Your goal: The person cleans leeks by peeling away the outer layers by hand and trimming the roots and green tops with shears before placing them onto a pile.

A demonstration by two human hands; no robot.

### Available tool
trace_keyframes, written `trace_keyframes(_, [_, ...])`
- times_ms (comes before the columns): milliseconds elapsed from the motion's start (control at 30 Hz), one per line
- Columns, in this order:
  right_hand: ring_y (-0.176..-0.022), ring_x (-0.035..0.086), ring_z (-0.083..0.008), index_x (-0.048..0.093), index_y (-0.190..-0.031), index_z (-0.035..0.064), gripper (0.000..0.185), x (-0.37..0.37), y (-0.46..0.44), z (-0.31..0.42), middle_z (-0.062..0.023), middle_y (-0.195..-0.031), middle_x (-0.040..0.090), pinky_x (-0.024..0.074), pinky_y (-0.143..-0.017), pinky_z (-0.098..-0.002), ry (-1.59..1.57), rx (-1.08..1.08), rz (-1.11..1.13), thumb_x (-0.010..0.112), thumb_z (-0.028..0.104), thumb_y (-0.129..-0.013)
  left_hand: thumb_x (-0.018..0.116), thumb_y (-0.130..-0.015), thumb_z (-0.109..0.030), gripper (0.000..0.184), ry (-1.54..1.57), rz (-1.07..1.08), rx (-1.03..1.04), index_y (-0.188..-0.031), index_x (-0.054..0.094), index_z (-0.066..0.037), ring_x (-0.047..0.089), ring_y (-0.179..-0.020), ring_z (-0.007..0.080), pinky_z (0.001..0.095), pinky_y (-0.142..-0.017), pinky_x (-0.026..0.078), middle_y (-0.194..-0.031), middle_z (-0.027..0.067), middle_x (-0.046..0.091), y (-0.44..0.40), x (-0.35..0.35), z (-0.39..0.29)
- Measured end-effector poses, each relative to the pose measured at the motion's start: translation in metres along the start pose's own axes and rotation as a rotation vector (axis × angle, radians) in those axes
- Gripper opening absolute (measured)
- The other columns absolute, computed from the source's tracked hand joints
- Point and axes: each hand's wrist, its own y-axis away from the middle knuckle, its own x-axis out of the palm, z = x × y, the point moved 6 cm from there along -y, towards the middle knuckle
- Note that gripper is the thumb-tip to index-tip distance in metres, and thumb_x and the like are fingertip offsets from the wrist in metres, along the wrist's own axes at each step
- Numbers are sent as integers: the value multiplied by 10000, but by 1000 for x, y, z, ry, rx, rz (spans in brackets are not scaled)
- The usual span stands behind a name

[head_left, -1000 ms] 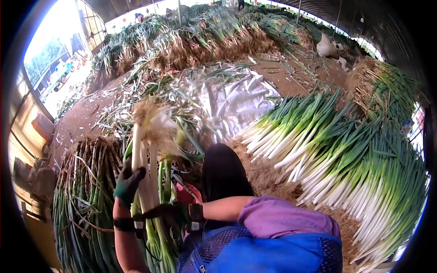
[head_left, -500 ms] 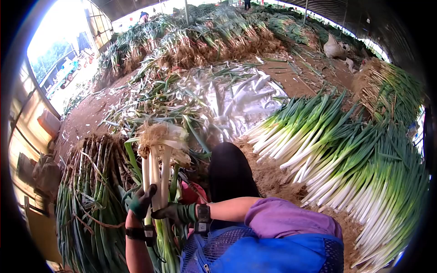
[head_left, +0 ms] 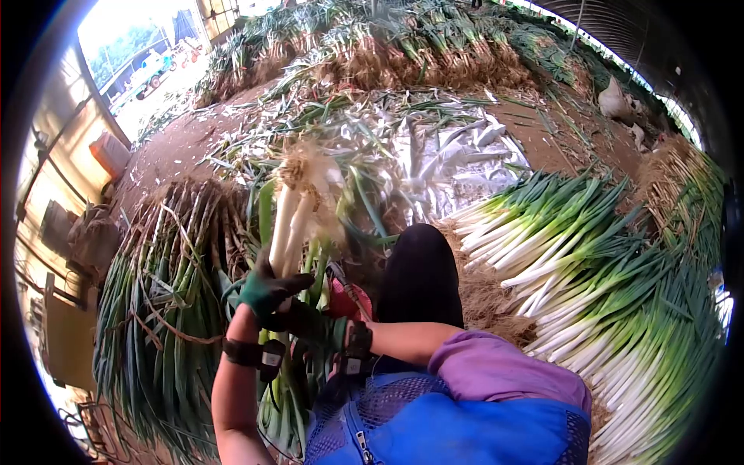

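Note:
Several thick green onions (head_left: 288, 225) stand roots up in front of me, their white shafts bare and their root ends shaggy. My left hand (head_left: 267, 296), in a dark green glove, is closed around the shafts. Just below it my right hand (head_left: 314, 322), gloved too, is closed on the same stalks, its fingers partly covered by the left. Pale loose skin (head_left: 324, 205) beside the root ends is smeared by motion. The green leaves (head_left: 285, 403) hang down between my forearms.
Unpeeled green onions (head_left: 174, 310) are heaped at my left. Clean white ones (head_left: 604, 333) lie in a long row at my right, beside brown root trimmings (head_left: 492, 298). Ahead lie a white sheet (head_left: 457, 159) with peelings and a large onion pile (head_left: 372, 58).
The view has tilted down and left. My left hand has come round the front of the shafts, over the right hand. The loose skin at the root ends is now in fast motion.

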Motion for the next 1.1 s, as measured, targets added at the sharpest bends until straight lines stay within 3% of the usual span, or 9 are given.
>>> trace_keyframes(67, [-1121, 606, -177, 526, -1299, 19, 542, 4, 14, 17, -55, -1152, 644, 498, -987, -368, 191, 103, -37, 772, 170, -840, 870, -725, -91, 637, 9, 90, -77, -1268, 543, -20, 608, -872, 124, 283, -714, 523, -998, 29, 636, -1, 1, 16])
trace_keyframes(167, [-1082, 617, -174, 581, -1245, 18, 494, 10, 19, 26, -77, -1140, 656, 507, -941, -357, 323, 22, 225, 766, 166, -812, 835, -753, -99, 496, -63, 72, -113, -1182, 602, -13, 613, -798, 118, 285, -679, 520, -934, 26, 647, 7, -8, 13])
trace_keyframes(267, [-1027, 641, -172, 626, -1235, 21, 388, -16, 33, 66, -78, -1109, 684, 514, -908, -333, 611, -8, 318, 691, 179, -887, 800, -780, -107, 356, 80, 152, -127, -1077, 642, 11, 655, -719, 133, 291, -661, 547, -838, 31, 672, 16, -29, 23])
trace_keyframes(300, [-1009, 650, -169, 640, -1219, 26, 328, -28, 45, 102, -80, -1101, 691, 519, -902, -329, 848, -212, 218, 642, 163, -921, 788, -789, -110, 322, 105, 111, -102, -1051, 650, 17, 670, -727, 131, 283, -666, 559, -848, 39, 686, 26, -35, 14])
trace_keyframes(367, [-1004, 665, -162, 666, -1139, 28, 224, -66, 53, 155, -93, -1119, 701, 531, -885, -324, 573, -818, 29, 527, 116, -986, 794, -784, -125, 324, 117, 100, -72, -1046, 653, 4, 667, -729, 124, 280, -670, 562, -864, 45, 691, 35, -45, 15])
trace_keyframes(467, [-783, 502, -134, 600, -1127, 27, 319, -94, 41, 232, -1, -855, 510, 464, -722, -278, 516, -872, -190, 634, 285, -942, 810, -767, -128, 377, 102, 161, -120, -1083, 644, -6, 666, -766, 130, 284, -688, 565, -885, 46, 689, 55, -39, 5])
trace_keyframes(667, [-858, 555, -139, 583, -1212, 42, 305, -101, -7, 182, -31, -959, 571, 498, -765, -294, 472, -645, -52, 617, 197, -951, 815, -751, -34, 473, 88, 466, -169, -1173, 606, 1, 684, -882, 144, 297, -784, 577, -992, 62, 684, 64, 1, 7])
trace_keyframes(967, [-969, 636, -148, 558, -1339, 64, 375, -96, 26, 131, -76, -1114, 663, 549, -830, -318, 386, -475, 356, 591, 65, -965, 829, -755, -141, 552, 174, 373, -175, -1218, 571, 15, 663, -833, 135, 267, -723, 564, -985, 79, 683, 65, -25, 10])
trace_keyframes(1100, [-896, 662, -187, 582, -1301, 91, 358, -121, 11, 173, -101, -1026, 682, 565, -794, -341, 748, -504, 221, 609, 171, -952, 811, -798, -149, 515, 199, 353, -191, -1226, 576, 14, 666, -832, 124, 270, -731, 567, -1000, 75, 679, 58, -24, 26])
